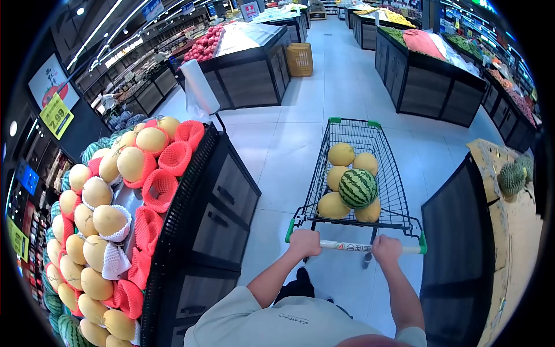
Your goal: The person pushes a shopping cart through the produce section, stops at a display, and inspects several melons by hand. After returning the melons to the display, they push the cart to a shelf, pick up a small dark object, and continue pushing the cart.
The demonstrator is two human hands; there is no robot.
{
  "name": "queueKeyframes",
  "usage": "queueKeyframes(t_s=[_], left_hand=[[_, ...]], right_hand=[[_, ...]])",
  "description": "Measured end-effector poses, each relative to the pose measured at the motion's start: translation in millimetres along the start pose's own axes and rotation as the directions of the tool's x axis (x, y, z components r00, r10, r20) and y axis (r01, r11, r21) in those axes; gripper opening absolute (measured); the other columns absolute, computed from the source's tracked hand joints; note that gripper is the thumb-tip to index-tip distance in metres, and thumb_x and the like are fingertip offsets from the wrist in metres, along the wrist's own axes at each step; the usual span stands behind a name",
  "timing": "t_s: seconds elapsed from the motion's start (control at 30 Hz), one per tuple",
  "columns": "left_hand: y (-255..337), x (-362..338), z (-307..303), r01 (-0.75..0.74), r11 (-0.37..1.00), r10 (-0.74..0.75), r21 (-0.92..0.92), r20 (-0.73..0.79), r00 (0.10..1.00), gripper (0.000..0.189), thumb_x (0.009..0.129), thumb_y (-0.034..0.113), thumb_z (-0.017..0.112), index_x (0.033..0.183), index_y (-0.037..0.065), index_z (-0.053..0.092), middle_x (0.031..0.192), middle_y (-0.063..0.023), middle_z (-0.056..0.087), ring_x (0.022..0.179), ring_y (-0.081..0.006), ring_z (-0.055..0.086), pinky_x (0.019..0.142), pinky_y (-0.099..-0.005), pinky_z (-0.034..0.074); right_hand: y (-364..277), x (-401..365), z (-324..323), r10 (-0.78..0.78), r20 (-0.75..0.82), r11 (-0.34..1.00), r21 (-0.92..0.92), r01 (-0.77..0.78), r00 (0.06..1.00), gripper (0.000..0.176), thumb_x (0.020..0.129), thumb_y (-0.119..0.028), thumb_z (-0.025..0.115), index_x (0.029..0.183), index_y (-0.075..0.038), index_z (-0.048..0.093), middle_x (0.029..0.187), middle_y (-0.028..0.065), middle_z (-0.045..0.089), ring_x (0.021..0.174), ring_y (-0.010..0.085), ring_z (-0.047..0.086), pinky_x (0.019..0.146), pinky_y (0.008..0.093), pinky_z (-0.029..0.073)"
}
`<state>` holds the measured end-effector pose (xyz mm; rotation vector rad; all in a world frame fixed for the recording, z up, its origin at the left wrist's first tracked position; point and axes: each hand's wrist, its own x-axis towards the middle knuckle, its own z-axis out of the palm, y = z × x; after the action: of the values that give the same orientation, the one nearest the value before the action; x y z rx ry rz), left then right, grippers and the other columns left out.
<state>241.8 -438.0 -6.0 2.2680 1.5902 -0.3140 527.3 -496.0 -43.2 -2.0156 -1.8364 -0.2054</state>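
In front of me stands a wire shopping cart (398, 191) with green corner pieces. My left hand (305, 243) is wrapped round the left part of its white handlebar (344, 246). Further right on the same bar, my right hand (387, 247) is closed in a grip. Inside the basket lie several yellow melons (341, 154), grouped toward the middle and near end. A striped watermelon (358, 188) rests on top of them. Both hands are apart from the fruit.
At left, a black display stand (199, 231) holds yellow melons (97, 253), red foam nets (159, 189) and watermelons. A bag roll (200, 87) stands at its far corner. Cardboard-covered shelving with spiky green fruit (511, 178) is at right. Ahead are produce stands and a yellow crate (300, 59).
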Motion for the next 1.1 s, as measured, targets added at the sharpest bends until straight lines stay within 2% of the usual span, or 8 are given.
queueKeyframes(t_s=[0.17, 0.27, 0.37, 0.53, 0.6, 0.73, 0.83, 1.1], left_hand=[[-1.2, 36.3, -30.1, -0.055, 0.998, 0.055, -0.011, -0.029, 0.998, 0.028, 0.07, 0.026, 0.061, 0.087, 0.008, 0.073, 0.082, -0.0143, 0.071, 0.079, -0.0322, 0.07, 0.068, -0.0446, 0.056], [-10.7, 58.6, -41.8, -0.034, 0.999, 0.033, -0.035, -0.049, 0.998, 0.026, 0.069, 0.024, 0.061, 0.083, 0.007, 0.075, 0.084, -0.0153, 0.072, 0.08, -0.0319, 0.071, 0.069, -0.043, 0.056], [-20.6, 89.7, -61.0, -0.063, 0.998, 0.061, -0.03, -0.074, 0.995, 0.027, 0.069, 0.024, 0.061, 0.084, 0.007, 0.075, 0.085, -0.0153, 0.072, 0.082, -0.0317, 0.071, 0.071, -0.0424, 0.056], [-44.1, 135.0, -80.2, -0.086, 0.996, 0.087, 0.014, -0.058, 0.995, 0.028, 0.069, 0.023, 0.06, 0.086, 0.007, 0.075, 0.089, -0.0153, 0.073, 0.085, -0.0317, 0.071, 0.074, -0.0417, 0.056], [-53.2, 155.9, -90.4, -0.09, 0.996, 0.091, 0.027, -0.042, 0.995, 0.029, 0.069, 0.023, 0.06, 0.087, 0.007, 0.075, 0.091, -0.0154, 0.073, 0.086, -0.0317, 0.07, 0.075, -0.0417, 0.056], [-64.0, 184.7, -101.5, -0.082, 0.996, 0.084, 0.047, -0.047, 0.995, 0.03, 0.068, 0.023, 0.06, 0.089, 0.008, 0.075, 0.092, -0.0158, 0.072, 0.088, -0.0315, 0.07, 0.076, -0.0419, 0.056], [-67.4, 194.9, -107.2, -0.063, 0.998, 0.065, 0.026, -0.079, 0.995, 0.03, 0.067, 0.024, 0.061, 0.089, 0.008, 0.075, 0.092, -0.0162, 0.072, 0.088, -0.0315, 0.07, 0.076, -0.0421, 0.056], [-37.5, 227.9, -105.3, 0.039, 0.999, -0.038, 0.012, -0.127, 0.991, 0.032, 0.069, 0.026, 0.061, 0.093, 0.01, 0.074, 0.087, -0.0157, 0.072, 0.084, -0.0333, 0.071, 0.074, -0.0445, 0.056]], right_hand=[[5.5, 44.5, 2.1, 0.053, 0.108, 0.995, -0.095, -0.043, 0.993, 0.032, 0.084, -0.029, 0.054, 0.062, -0.008, 0.064, 0.063, 0.014, 0.065, 0.057, 0.0353, 0.061, 0.059, 0.047, 0.047], [0.5, 68.5, 12.9, 0.159, 0.222, 0.984, -0.119, -0.135, 0.962, 0.039, 0.089, -0.033, 0.047, 0.069, -0.008, 0.07, 0.068, 0.0178, 0.067, 0.066, 0.0382, 0.066, 0.066, 0.0499, 0.051], [-0.4, 100.8, 27.1, 0.158, 0.183, 0.977, -0.17, -0.127, 0.97, 0.037, 0.09, -0.031, 0.049, 0.07, -0.007, 0.068, 0.069, 0.0183, 0.067, 0.066, 0.0374, 0.066, 0.067, 0.0505, 0.051], [-17.1, 144.2, 41.7, 0.21, 0.191, 0.974, -0.12, -0.19, 0.959, 0.038, 0.09, -0.032, 0.047, 0.073, -0.006, 0.069, 0.071, 0.0163, 0.068, 0.067, 0.036, 0.067, 0.069, 0.0492, 0.052], [-25.0, 163.2, 45.7, 0.285, 0.263, 0.955, -0.165, -0.248, 0.922, 0.041, 0.089, -0.032, 0.044, 0.079, -0.006, 0.074, 0.08, 0.0172, 0.071, 0.079, 0.035, 0.069, 0.075, 0.0463, 0.053], [-30.4, 194.2, 51.9, 0.334, 0.342, 0.942, -0.154, -0.298, 0.878, 0.043, 0.089, -0.033, 0.043, 0.081, -0.005, 0.075, 0.085, 0.0174, 0.072, 0.084, 0.0343, 0.069, 0.077, 0.0454, 0.054], [-28.3, 209.0, 55.7, 0.314, 0.333, 0.949, -0.123, -0.289, 0.889, 0.042, 0.089, -0.033, 0.044, 0.079, -0.005, 0.073, 0.079, 0.0165, 0.071, 0.078, 0.035, 0.069, 0.074, 0.0474, 0.053], [7.0, 263.1, 58.2, 0.247, 0.406, 0.969, -0.118, -0.218, 0.88, 0.04, 0.088, -0.034, 0.045, 0.082, -0.008, 0.075, 0.086, 0.0157, 0.072, 0.085, 0.0328, 0.07, 0.077, 0.0447, 0.054]])
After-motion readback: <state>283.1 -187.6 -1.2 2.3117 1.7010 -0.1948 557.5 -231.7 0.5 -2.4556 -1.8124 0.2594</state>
